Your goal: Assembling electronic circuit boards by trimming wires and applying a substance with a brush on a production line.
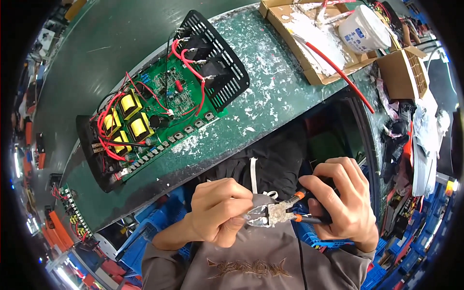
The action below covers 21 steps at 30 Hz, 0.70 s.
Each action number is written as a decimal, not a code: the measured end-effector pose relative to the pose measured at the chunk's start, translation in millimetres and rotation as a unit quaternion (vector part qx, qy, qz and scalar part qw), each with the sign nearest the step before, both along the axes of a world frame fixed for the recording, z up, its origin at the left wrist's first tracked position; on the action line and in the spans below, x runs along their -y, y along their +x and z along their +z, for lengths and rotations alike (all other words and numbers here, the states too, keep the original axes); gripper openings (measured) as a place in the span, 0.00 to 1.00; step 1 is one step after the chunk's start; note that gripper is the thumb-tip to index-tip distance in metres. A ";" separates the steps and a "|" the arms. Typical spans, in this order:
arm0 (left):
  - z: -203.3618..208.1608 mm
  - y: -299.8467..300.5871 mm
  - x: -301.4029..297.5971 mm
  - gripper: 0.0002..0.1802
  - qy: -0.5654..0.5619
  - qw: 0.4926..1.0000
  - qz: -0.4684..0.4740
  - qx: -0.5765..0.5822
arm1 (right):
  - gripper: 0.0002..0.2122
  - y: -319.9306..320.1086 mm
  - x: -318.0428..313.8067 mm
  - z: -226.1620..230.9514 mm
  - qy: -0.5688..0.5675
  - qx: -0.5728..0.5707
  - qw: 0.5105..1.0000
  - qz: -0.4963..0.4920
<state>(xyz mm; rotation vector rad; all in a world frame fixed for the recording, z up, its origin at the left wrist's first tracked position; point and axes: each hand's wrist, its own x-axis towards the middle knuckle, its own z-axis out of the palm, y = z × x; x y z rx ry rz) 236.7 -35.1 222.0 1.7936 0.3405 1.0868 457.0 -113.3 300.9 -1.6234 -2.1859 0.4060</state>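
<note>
In front of my chest, my right hand [345, 200] is closed around the orange-and-black handles of a pair of pliers [278, 212]. Whitish residue coats the metal head, and its jaws point left. My left hand [217, 210] is closed in a pinch right at the jaw tips; what lies between its fingertips is hidden. Beyond my hands on the green table is a circuit board [169, 96] with yellow-wrapped transformers [140, 126], red wires and black slotted end panels [232, 72].
White crumbs litter the green tabletop [261, 63]. A shallow cardboard tray [316, 77] at the far right holds a white tub [362, 31] and white paste. A red rod [340, 72] juts over the tray's edge. Blue crates [150, 224] stand below the table edge.
</note>
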 end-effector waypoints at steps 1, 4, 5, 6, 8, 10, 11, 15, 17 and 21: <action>1.1 0.3 -0.6 0.09 0.002 1.000 -0.003 -0.002 | 0.25 0.4 0.3 -1.5 0.008 -0.002 1.000 0.004; 0.1 0.5 -3.2 0.08 0.001 1.000 -0.008 0.001 | 0.25 0.2 -1.9 -2.7 0.017 0.003 1.000 0.010; 0.1 0.9 -3.2 0.08 0.003 1.000 -0.008 0.004 | 0.25 0.5 -1.7 -2.7 0.022 0.008 1.000 0.012; 0.3 1.0 -3.3 0.08 0.003 1.000 -0.009 0.004 | 0.25 1.0 -1.6 -2.5 0.023 0.008 1.000 0.012; 0.9 0.8 -4.1 0.08 0.012 1.000 -0.013 -0.004 | 0.25 2.0 -1.3 -2.2 0.025 0.016 0.999 0.016; 2.3 1.6 -6.4 0.08 0.020 0.999 -0.025 -0.001 | 0.25 1.7 -0.8 -2.7 0.026 0.019 0.999 0.017; 2.8 2.0 -7.5 0.08 0.028 0.999 -0.035 0.000 | 0.25 1.6 -0.7 -2.7 0.026 0.020 0.999 0.019; 1.0 2.0 -8.5 0.08 0.029 0.999 -0.041 0.003 | 0.26 1.8 -1.5 -2.9 0.024 0.019 0.999 0.022; -0.6 0.9 -7.9 0.12 0.030 0.999 -0.041 0.000 | 0.26 1.3 -1.3 -2.8 0.024 0.018 0.999 0.022; -3.1 -0.2 -7.8 0.22 0.031 0.998 -0.046 0.006 | 0.26 0.8 -1.3 -2.8 0.029 0.021 0.999 0.021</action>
